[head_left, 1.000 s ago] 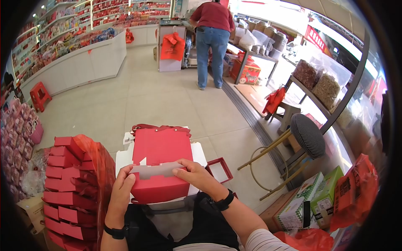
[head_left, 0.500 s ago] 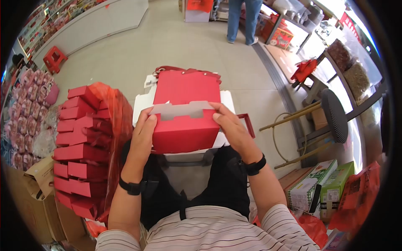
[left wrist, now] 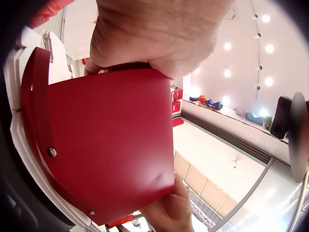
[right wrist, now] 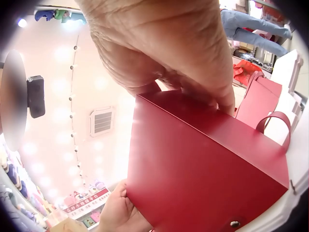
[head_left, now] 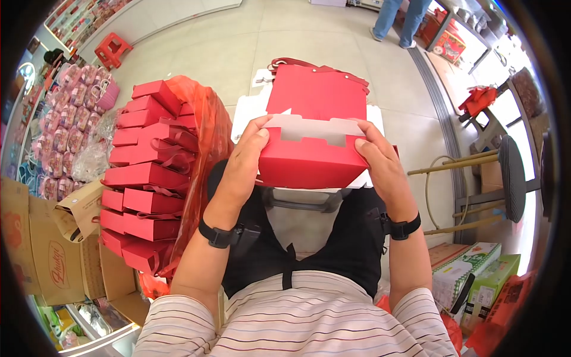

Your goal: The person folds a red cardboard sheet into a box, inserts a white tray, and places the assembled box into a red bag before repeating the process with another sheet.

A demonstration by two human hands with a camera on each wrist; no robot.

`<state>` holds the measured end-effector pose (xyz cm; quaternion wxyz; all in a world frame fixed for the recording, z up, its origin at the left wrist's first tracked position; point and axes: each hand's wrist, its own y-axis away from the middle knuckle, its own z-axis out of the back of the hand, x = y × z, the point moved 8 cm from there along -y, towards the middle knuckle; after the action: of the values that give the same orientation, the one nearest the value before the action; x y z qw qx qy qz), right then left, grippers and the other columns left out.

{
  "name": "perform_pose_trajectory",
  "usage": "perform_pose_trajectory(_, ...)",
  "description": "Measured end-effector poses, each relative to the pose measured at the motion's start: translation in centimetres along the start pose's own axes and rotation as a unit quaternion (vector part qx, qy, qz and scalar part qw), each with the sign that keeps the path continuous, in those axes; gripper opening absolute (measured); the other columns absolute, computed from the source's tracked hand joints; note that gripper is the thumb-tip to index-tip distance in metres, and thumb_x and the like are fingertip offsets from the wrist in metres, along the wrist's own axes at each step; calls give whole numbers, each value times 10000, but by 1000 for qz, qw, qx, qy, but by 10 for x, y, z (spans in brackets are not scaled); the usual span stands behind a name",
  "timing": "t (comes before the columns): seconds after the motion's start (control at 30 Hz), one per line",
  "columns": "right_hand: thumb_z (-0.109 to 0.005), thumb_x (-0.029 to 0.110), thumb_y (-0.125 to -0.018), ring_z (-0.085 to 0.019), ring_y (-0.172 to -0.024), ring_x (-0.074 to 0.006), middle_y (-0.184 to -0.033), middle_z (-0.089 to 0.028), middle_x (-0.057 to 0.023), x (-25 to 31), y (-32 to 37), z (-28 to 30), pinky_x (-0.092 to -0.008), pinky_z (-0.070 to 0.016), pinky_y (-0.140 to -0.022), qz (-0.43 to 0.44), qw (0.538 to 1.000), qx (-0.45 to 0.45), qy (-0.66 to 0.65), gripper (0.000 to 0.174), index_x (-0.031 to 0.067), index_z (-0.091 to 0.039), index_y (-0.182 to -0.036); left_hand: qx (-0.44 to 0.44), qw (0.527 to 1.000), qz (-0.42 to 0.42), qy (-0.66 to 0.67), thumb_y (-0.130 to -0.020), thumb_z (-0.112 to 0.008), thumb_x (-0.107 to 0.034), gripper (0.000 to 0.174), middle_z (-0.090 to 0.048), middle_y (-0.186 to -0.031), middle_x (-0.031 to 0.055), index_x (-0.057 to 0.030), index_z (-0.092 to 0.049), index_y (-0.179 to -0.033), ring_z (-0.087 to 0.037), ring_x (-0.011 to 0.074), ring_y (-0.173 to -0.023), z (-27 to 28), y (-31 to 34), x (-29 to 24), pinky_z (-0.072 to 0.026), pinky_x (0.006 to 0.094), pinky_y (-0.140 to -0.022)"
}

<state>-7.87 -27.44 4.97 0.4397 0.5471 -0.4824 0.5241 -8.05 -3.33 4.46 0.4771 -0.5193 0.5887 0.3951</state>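
A red cardboard box [head_left: 312, 163] stands in front of the person, its pale inner flap with cut-out notches [head_left: 315, 128] facing up. My left hand [head_left: 242, 160] grips the box's left upper corner, thumb on the near face and fingers behind. At the opposite upper corner, my right hand [head_left: 385, 163] holds it the same way. The left wrist view shows a dark red strap [left wrist: 34, 87] and metal rivets beside the smooth red panel [left wrist: 113, 140]. Behind the box lies a flat red piece [head_left: 318, 89] with a strap along its far edge, on a white surface [head_left: 242, 113].
Left of the legs, several red boxes [head_left: 148, 172] are stacked beside orange-red plastic [head_left: 211, 125]. Brown cartons [head_left: 56, 256] stand farther left. At right are a round-seated stool [head_left: 513, 178] and a green carton [head_left: 491, 291]. Another person's legs [head_left: 398, 21] show at the back.
The head view has tilted downward and turned left. My right hand has shifted from the notched edge outward to the box's right corner; my left hand keeps its hold.
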Motion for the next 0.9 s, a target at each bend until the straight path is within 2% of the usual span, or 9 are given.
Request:
perform_pose_trajectory(0.07, -501, 125, -1014, -559, -1108, -112, -1193, -641, -34, 11, 1, -8, -267, -420, -1029, 40, 999, 11, -26, 381, 34, -599, -1371, 17, 1000, -6, 12, -1080, -440, -166, 388, -629, -1305, 75, -41, -521, -1438, -588, 115, -1168, -5, 1, -5, -456, 278, -1028)
perform_pose_trajectory(0.17, -472, 66, -1008, -583, -1147, -127, -1237, -671, -51, 11, 4, -12, -284, -438, -1050, 20, 999, 32, -36, 344, 43, -647, -1304, 15, 1000, -17, 15, -1067, -454, -102, 316, -633, -1290, 60, -50, -592, -1346, -600, 104, -1136, -5, 1, -5, -471, 266, -998)
perform_pose_trajectory(0.27, -446, 7, -988, -602, -1179, -149, -1269, -692, -94, 6, -1, -10, -293, -450, -1058, 90, 995, 31, -36, 328, 31, -702, -1192, 13, 998, -53, -33, -1041, -433, -42, 269, -637, -1315, 85, -2, -647, -1198, -571, 149, -1220, 0, -1, -2, -415, 315, -1102)
perform_pose_trajectory(0.37, -436, -20, -978, -612, -1213, -179, -1294, -698, -151, 6, 1, -9, -313, -445, -1083, 123, 991, 38, -21, 315, 18, -730, -1083, 16, 998, -57, -34, -1033, -433, -44, 249, -640, -1320, 99, -4, -668, -1105, -568, 159, -1222, 1, -1, -1, -398, 312, -1112)
perform_pose_trajectory(0.47, -461, -6, -970, -616, -1220, -203, -1295, -697, -165, 5, 2, -8, -337, -448, -1087, 116, 993, 36, 10, 278, 13, -733, -1027, 23, 987, -88, -129, -1031, -438, -63, 246, -638, -1325, 101, 3, -670, -1082, -561, 165, -1229, 3, 2, -7, -395, 312, -1108)
perform_pose_trajectory(0.57, -504, 22, -958, -613, -1224, -211, -1300, -697, -168, 8, 5, -7, -350, -449, -1084, 96, 993, 65, -2, 239, 13, -710, -1080, 50, 973, -134, -181, -1007, -489, -67, 225, -650, -1259, 81, -15, -678, -1116, -574, 152, -1188, 2, 4, -21, -423, 310, -1077)
perform_pose_trajectory(0.67, -546, 54, -948, -613, -1209, -201, -1258, -701, -147, 10, 9, -13, -337, -449, -1072, 86, 991, 30, 93, 269, 18, -676, -1180, 21, 980, -74, -183, -1002, -545, -88, 237, -651, -1256, 86, -19, -659, -1197, -576, 143, -1179, -1, 3, -6, -444, 314, -1058)
perform_pose_trajectory(0.77, -569, 66, -951, -620, -1154, -168, -1201, -697, -107, 14, 11, -14, -312, -464, -1037, 72, 992, 22, 105, 306, 23, -641, -1245, 2, 992, -45, -116, -997, -575, -84, 269, -653, -1229, 76, -22, -636, -1252, -583, 125, -1146, -8, 6, -12, -470, 302, -1024)
perform_pose_trajectory(0.9, -571, 74, -957, -620, -1048, -133, -1149, -683, -70, 10, 13, -15, -292, -494, -961, 16, 995, 27, 99, 276, 23, -650, -1216, 28, 993, 17, -118, -1014, -575, -91, 264, -648, -1186, 43, -35, -637, -1265, -596, 81, -1072, -7, 8, -6, -503, 257, -953)
